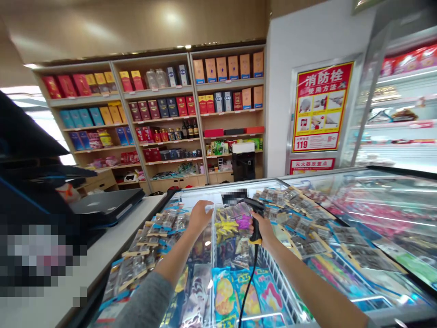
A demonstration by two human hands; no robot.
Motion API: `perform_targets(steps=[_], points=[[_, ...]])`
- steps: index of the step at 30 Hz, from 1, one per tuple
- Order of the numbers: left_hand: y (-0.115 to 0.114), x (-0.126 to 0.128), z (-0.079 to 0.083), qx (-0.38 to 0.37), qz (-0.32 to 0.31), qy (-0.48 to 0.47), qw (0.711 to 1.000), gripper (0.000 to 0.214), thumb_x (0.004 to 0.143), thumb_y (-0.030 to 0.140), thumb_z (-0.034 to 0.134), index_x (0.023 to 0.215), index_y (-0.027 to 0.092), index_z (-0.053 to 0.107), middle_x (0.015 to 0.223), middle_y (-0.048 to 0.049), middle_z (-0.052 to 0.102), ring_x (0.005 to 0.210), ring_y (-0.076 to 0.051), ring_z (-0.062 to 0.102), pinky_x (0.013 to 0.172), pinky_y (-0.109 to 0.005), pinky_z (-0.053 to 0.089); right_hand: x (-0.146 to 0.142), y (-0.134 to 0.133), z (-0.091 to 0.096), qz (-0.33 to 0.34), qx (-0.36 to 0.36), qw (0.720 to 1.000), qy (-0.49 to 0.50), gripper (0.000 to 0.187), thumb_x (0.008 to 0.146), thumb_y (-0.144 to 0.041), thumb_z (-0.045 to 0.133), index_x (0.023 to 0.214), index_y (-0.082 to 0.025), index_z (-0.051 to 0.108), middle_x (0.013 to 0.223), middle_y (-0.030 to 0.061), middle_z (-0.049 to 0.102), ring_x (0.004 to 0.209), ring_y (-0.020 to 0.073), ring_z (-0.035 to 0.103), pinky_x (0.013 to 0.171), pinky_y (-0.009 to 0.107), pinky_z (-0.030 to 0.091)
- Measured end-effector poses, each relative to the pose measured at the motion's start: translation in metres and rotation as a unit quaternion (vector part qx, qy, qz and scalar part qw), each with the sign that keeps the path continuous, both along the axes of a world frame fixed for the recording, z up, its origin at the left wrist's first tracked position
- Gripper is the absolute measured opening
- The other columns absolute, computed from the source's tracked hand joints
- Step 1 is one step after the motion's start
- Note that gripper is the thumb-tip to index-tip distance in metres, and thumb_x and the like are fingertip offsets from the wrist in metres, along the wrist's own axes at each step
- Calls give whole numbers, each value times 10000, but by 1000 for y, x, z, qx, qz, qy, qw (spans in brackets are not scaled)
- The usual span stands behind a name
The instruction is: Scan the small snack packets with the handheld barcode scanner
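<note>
My right hand (pixel 262 230) is wrapped around the handle of a black and yellow barcode scanner (pixel 255 206), its cable hanging down toward me. My left hand (pixel 200 216) has its fingers closed at the left edge of a clear plastic packet (pixel 230 222) with yellow and purple pieces inside; the exact grip is hard to see. The packet is between both hands, above the glass-topped freezer, with the scanner's head just right of it. A pixelated patch (pixel 235 197) covers something dark behind the packet.
Blue ice-cream packs (pixel 224 294) lie in the freezer's white wire baskets (pixel 278 278). Several small card-topped packets (pixel 145 239) spread over the glass on both sides. A counter (pixel 119 234) with a dark flat device (pixel 105 206) stands left. Behind are shelves of boxes (pixel 164 109).
</note>
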State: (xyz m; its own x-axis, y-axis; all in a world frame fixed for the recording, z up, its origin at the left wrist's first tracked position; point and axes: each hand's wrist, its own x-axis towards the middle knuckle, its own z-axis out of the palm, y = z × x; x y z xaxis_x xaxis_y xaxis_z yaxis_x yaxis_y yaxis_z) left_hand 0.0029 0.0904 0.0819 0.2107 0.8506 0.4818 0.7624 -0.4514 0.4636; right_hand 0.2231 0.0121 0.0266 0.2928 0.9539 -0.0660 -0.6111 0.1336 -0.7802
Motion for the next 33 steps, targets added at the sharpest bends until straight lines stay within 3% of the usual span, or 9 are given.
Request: perform_targets(steps=[3,6,11,17,21,23,26,30,33], points=[[8,65,-8,-48,-57,-36,997,208,769,151,626,922,238,739,1010,-46,723,934,-217,666,919,-338,490,57,-4,-6,-109,-7,994,16,416,567,-360,810,777,-217,480,439,-84,510,337,83,436,324,183,347],[17,130,-19,-95,-97,-51,989,191,765,139,642,914,210,740,979,-56,742,897,-215,682,871,-327,507,95,-7,-11,-163,-10,985,53,408,581,-353,802,790,-221,477,439,-92,503,340,80,427,327,179,345],[42,220,-32,-137,-114,-18,984,242,845,147,574,1050,155,703,1055,-90,742,958,-201,687,881,-302,503,117,-2,-10,-131,-21,979,158,337,671,-372,760,775,-206,486,459,-77,504,345,68,417,338,167,333],[83,279,-34,-143,-62,32,987,310,899,178,489,1170,139,634,1230,-130,675,1209,-224,583,1016,-314,410,127,8,-6,-100,-42,965,240,308,755,-401,711,717,-205,476,456,-63,483,351,73,422,348,169,347],[104,298,-38,-169,-17,53,984,385,820,257,623,1176,109,607,1235,-202,653,1221,-308,570,961,-361,434,129,10,-6,-114,-55,958,258,261,789,-360,676,719,-203,479,462,-54,491,354,69,416,345,157,335],[110,302,-40,-198,-3,33,980,401,743,287,705,1099,117,630,1206,-209,663,1215,-350,565,930,-379,447,128,10,-5,-123,-56,956,262,243,794,-332,666,717,-202,476,462,-53,490,353,66,408,344,153,329],[113,300,-42,-229,-19,-24,973,254,712,278,716,915,137,663,1080,-178,710,1166,-353,594,890,-362,463,126,10,-5,-126,-59,959,247,242,783,-313,676,711,-203,473,467,-51,496,355,70,409,348,165,342],[101,274,-42,-245,-58,-106,962,145,790,287,622,814,147,653,929,-119,726,1001,-283,671,768,-310,515,122,10,-8,-114,-52,972,201,229,756,-311,688,739,-205,486,469,-50,509,356,79,411,346,178,340],[82,228,-44,-261,-73,-176,946,178,837,311,562,856,159,652,884,-65,726,856,-201,696,701,-270,541,111,8,-11,-98,-45,983,145,261,706,-326,717,787,-205,501,460,-56,518,356,87,433,346,180,331]])
